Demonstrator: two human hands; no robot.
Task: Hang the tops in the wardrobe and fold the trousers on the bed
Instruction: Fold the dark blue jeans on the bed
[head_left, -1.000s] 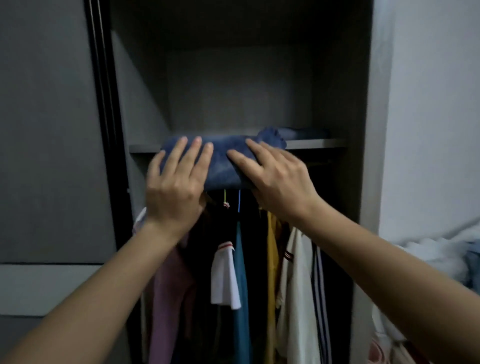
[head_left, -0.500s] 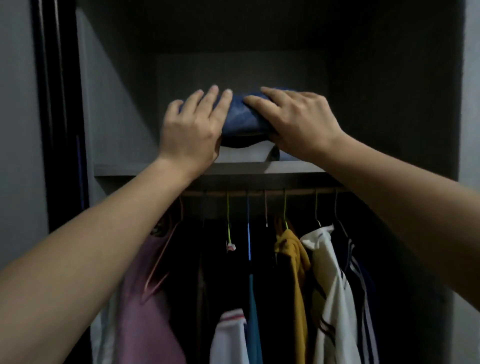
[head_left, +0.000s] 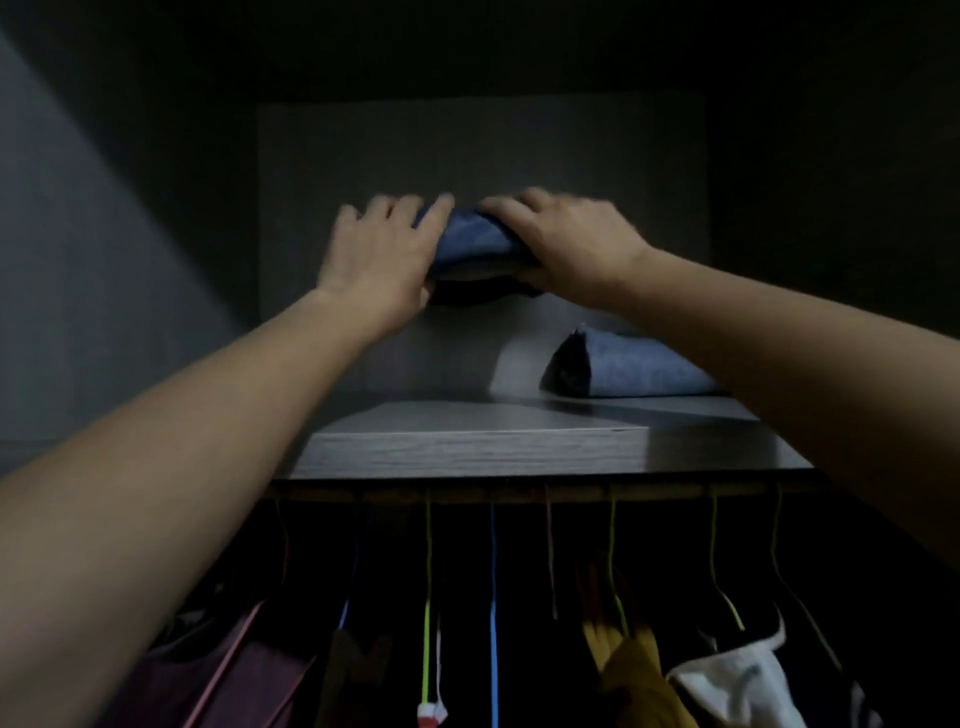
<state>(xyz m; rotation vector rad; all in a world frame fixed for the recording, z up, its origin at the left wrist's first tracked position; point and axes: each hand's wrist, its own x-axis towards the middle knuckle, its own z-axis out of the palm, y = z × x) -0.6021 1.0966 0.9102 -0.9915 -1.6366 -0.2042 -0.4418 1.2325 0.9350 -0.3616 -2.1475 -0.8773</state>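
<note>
**Blue bundle now lifted above the shelf**

Hold: I have both hands on the blue bundle (head_left: 475, 241). The left hand (head_left: 379, 260) clasps its left end and the right hand (head_left: 576, 244) its right end. The fingers (head_left: 400, 210) curl over the top, and the thumbs seem to be underneath. Both hands are motion-blurred, so I cannot read the hold more finely.

Position: the bundle is in the air above the shelf (head_left: 519, 452), towards its back, and does not touch the board. A second bundle (head_left: 639, 371) of the same blue lies at the shelf's right rear, partly hidden by my right forearm.

Change: one second ago the bundle sat at the shelf's front edge under both hands. Half a second ago it was further in and low over the board. Now it is higher and deeper, and the two-handed hold is unchanged.

Below the shelf: on the rail (head_left: 519, 491) hang a purple top (head_left: 234, 670), a yellow top (head_left: 639, 670) and a white top (head_left: 737, 680).

Reading: I judge this folded piece is being stowed. It may go beside or onto the second bundle, but I cannot tell which. The fold could slump if one end is let go first, so it should be set down flat and both ends released together.
</note>
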